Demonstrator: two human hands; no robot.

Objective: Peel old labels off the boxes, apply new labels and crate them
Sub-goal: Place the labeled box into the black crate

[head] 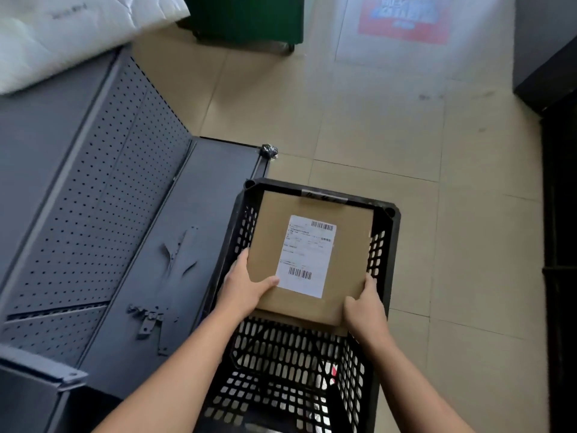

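At lower centre of the frame, the left hand (246,285) and the right hand (365,307) grip a flat brown cardboard box (349,245) by its two near corners. The left thumb lies on the top face, its tip at the lower left corner of the label, and the fingers pass round the left edge, out of sight. The right hand curls round the near right corner, thumb on the top face and fingers up the right edge. Gripping both near corners probably keeps the wide, thin box level and lets it be steered squarely between the walls.

A white printed shipping label (307,256), with one barcode at its head and another at its foot, lies flat on the middle of the top face, so labelling of this box appears done. The box sits label-up in the far half of a black perforated plastic crate (281,187), its far edge close to the far wall. Whether it rests there or hangs from the hands cannot be told. A strip of cardboard below its near edge suggests another box beneath.

Left of the crate lies a grey perforated metal shelf panel (109,182) bearing small loose brackets (150,317). Beige floor tiles (374,120) fill the right of the frame. A dark green bin (249,17) stands at upper centre and a white plastic sack (62,35) at upper left.
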